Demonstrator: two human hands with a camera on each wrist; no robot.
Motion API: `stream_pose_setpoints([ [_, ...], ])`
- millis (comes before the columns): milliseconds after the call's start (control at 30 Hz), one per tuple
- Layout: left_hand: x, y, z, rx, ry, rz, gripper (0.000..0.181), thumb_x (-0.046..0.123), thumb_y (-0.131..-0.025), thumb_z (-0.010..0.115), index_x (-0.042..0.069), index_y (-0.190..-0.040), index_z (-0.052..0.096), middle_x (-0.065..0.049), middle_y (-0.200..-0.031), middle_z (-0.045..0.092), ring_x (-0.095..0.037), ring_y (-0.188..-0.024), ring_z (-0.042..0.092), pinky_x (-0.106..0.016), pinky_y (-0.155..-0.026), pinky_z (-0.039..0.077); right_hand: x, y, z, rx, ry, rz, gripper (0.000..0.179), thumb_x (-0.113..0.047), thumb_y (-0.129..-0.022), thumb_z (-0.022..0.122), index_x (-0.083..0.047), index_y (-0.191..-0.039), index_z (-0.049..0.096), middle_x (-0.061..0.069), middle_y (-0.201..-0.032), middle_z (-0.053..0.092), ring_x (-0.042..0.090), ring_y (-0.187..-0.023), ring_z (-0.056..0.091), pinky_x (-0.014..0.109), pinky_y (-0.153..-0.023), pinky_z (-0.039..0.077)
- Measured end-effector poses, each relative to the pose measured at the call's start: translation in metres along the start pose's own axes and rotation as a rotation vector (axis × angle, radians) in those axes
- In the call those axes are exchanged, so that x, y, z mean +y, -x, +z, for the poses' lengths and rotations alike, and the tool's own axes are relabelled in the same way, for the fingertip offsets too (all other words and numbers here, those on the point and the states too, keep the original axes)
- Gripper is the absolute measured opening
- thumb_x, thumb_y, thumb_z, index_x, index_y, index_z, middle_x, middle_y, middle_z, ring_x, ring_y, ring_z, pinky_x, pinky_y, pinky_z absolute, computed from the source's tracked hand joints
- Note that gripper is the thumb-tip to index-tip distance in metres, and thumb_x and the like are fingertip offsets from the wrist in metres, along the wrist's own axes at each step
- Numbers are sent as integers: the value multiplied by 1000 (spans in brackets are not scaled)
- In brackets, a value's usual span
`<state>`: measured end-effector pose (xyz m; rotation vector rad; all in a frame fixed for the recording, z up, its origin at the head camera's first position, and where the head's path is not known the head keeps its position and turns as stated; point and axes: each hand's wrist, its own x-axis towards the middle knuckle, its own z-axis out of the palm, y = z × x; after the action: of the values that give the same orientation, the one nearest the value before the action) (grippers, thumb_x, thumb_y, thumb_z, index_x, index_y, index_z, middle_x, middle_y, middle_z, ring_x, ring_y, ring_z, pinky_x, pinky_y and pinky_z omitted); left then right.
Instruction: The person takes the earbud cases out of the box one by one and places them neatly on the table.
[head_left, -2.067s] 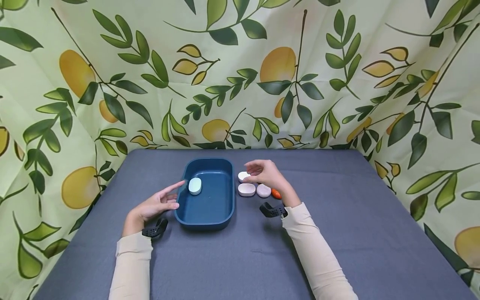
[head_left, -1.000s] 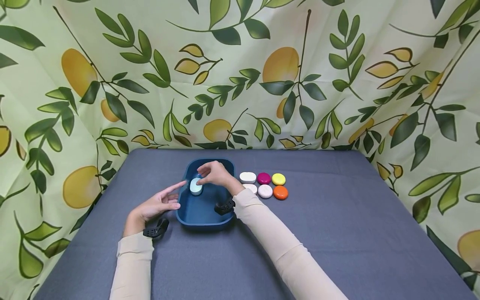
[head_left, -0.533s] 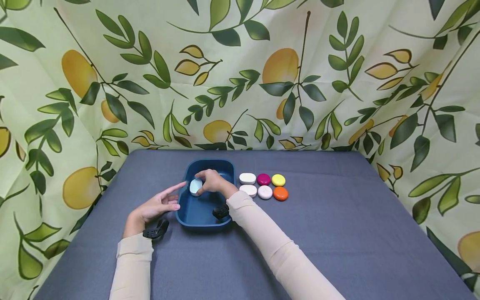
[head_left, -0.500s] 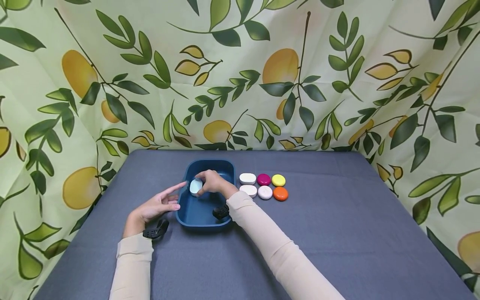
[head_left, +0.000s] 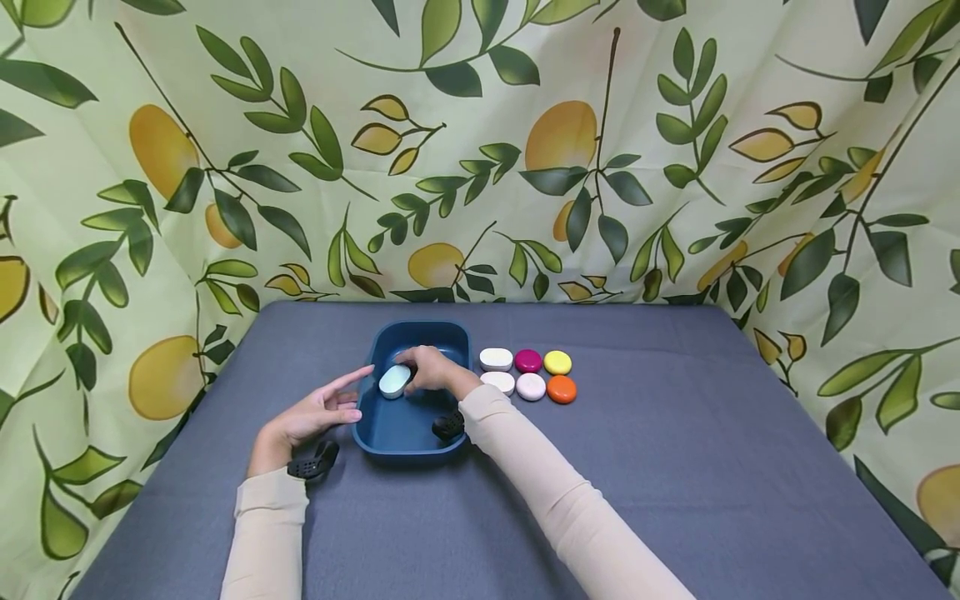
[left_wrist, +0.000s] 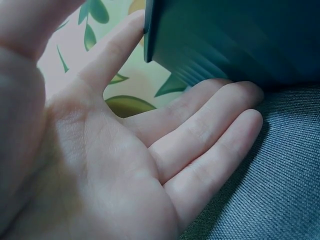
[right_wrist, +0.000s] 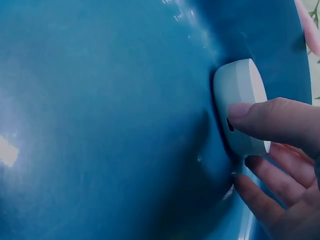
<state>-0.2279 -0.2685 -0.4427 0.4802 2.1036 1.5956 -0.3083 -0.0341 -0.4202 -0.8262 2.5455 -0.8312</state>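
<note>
In the head view a dark blue plastic tub (head_left: 408,454) stands on the cloth. Inside it, towards the left wall, is a pale mint oval case (head_left: 394,381). My right hand (head_left: 437,371) reaches into the tub from the right and pinches this case; in the right wrist view the thumb (right_wrist: 270,117) lies on its side near a small dark slot, and the other fingers curl beyond it, partly hidden. My left hand (head_left: 315,412) is outside the tub at its left, index fingertip at the rim, the other fingers loosely extended beside the outer wall.
Just right of the tub, two rows of small rounded pieces lie on the grey-blue cloth (head_left: 660,467): white ovals (head_left: 496,360), a magenta one (head_left: 528,361), a yellow one (head_left: 557,362), a pale round one (head_left: 531,387) and an orange one (head_left: 561,389). Behind hangs a leaf-patterned curtain (head_left: 480,108).
My right hand has moved left from above the small pieces into the tub and taken hold of the mint case, which is now turned slightly. The left hand stays put.
</note>
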Motion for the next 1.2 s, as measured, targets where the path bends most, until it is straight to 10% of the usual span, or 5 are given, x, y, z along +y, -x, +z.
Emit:
stream_pose_setpoints([
  [533, 0, -1, 3, -1, 1, -13, 76, 15, -94, 60, 14, -155, 14, -28, -161, -2, -57, -144, 9, -69, -113, 18, -4, 4, -1, -3, 45, -16, 34, -9, -78, 79, -4, -110, 70, 10, -108, 73, 14, -88, 59, 23, -84, 50],
  [800, -1, -2, 2, -8, -6, 1, 77, 13, -94, 60, 13, -156, 12, -31, -159, 13, -53, -143, 24, -43, -109, 44, -9, 10, -13, 45, 25, -13, 36, -13, -76, 81, -4, -109, 70, 11, -108, 73, 17, -92, 61, 25, -86, 51],
  [1000, 0, -1, 1, 2, -10, -4, 79, 17, -93, 62, 13, -155, 13, -28, -160, 11, -52, -144, 21, -58, -113, 32, -10, 16, -18, 78, -6, -5, 38, -13, -75, 82, -5, -111, 70, 10, -109, 74, 18, -94, 65, 27, -89, 51],
  [1200, -1, -2, -1, -1, -17, 1, 78, 18, -94, 61, 14, -156, 13, -28, -160, 10, -53, -143, 21, -46, -111, 41, -12, 23, -23, 88, -36, -35, 38, -15, -75, 82, -4, -109, 71, 10, -106, 74, 16, -90, 64, 21, -82, 50],
])
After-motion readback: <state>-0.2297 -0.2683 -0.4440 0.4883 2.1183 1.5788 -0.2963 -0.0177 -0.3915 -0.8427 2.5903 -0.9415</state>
